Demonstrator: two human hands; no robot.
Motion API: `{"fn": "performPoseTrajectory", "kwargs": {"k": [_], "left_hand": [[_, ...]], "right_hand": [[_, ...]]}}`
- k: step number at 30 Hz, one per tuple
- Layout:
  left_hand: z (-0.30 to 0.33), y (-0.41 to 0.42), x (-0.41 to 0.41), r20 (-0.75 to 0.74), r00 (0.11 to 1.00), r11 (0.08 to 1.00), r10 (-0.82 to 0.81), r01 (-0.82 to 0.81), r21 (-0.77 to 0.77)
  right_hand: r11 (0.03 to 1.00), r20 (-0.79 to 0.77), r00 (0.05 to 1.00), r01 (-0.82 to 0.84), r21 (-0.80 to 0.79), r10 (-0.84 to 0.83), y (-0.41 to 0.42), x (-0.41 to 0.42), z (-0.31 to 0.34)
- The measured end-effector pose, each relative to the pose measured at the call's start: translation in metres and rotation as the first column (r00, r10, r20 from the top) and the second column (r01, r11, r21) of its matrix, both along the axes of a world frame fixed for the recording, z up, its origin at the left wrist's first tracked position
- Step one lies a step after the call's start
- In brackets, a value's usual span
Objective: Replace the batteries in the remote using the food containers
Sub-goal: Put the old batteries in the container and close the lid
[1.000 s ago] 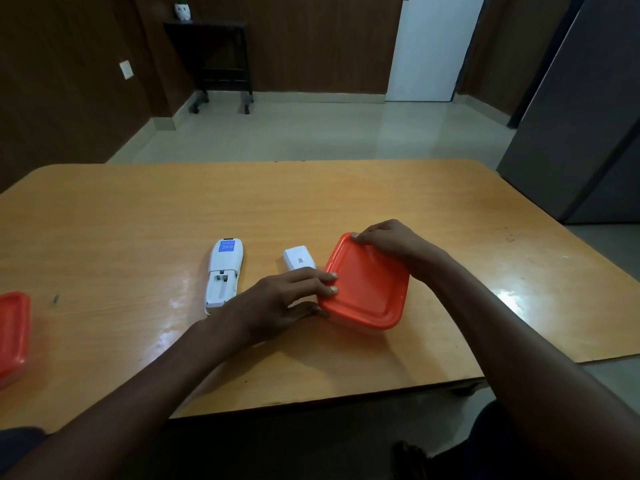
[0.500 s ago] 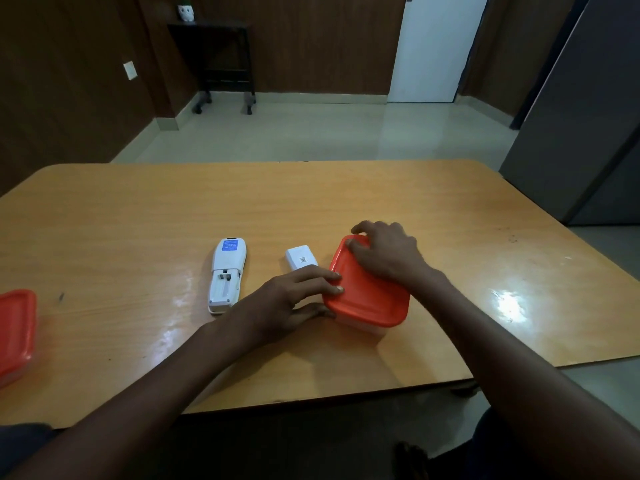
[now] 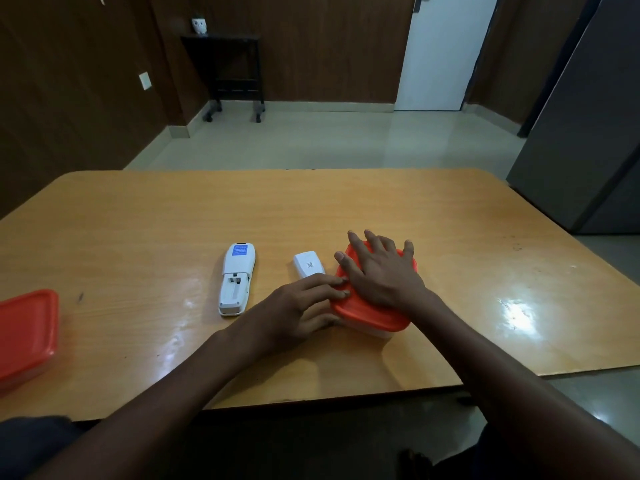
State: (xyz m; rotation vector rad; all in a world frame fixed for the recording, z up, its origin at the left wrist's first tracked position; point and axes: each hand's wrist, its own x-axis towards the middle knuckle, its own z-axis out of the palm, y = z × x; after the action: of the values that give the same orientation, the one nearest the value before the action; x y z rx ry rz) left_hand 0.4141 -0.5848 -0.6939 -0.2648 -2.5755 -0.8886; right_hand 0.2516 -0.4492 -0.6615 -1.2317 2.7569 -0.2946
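Note:
A white remote [image 3: 237, 278] lies face down on the wooden table [image 3: 346, 209], its battery bay uncovered. Its white battery cover [image 3: 309, 267] lies just to the right. Right of that stands a clear food container with a red lid [image 3: 367, 317]. My right hand [image 3: 381, 275] lies flat on the lid, fingers spread, pressing down. My left hand [image 3: 304, 303] grips the container's left side, fingertips on the lid's edge and thumb against the wall. No batteries are visible.
A second red-lidded container [image 3: 26, 336] sits at the table's left edge. Beyond the table are a tiled floor, a black side table [image 3: 230, 69] against the wood wall, a white door [image 3: 446, 50] and a grey cabinet [image 3: 588, 126] at right.
The red lid was tilted up on the container; it has come down flat. My right hand moved from the lid's far edge onto its top and spread out.

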Motion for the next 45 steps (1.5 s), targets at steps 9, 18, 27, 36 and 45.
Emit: {"fn": "performPoseTrajectory", "kwargs": {"k": [9, 18, 27, 36, 45], "left_hand": [[0.006, 0.023, -0.005, 0.051, 0.987, 0.967, 0.152, -0.159, 0.199], [0.015, 0.062, -0.067, 0.358, 0.902, 0.742, 0.243, -0.41, 0.529], [0.033, 0.05, -0.158, 0.509, 0.768, 0.914, 0.388, -0.394, -0.101], [0.037, 0.038, -0.202, 0.597, 0.674, 0.9, 0.434, -0.344, -0.266], [0.034, 0.036, -0.204, 0.618, 0.669, 0.911, 0.413, -0.305, -0.278]], "right_hand": [[0.966, -0.201, 0.972, -0.162, -0.201, 0.122, 0.037, 0.023, 0.038], [0.983, -0.098, 0.979, -0.183, -0.008, 0.181, 0.094, -0.008, 0.04], [0.961, -0.104, 0.959, 0.25, -0.119, -0.262, 0.111, -0.109, 0.034], [0.869, -0.091, 0.884, 0.425, -0.253, -0.459, 0.08, -0.241, 0.016], [0.787, -0.004, 0.825, 0.538, -0.301, -0.566, 0.068, -0.332, 0.015]]}}
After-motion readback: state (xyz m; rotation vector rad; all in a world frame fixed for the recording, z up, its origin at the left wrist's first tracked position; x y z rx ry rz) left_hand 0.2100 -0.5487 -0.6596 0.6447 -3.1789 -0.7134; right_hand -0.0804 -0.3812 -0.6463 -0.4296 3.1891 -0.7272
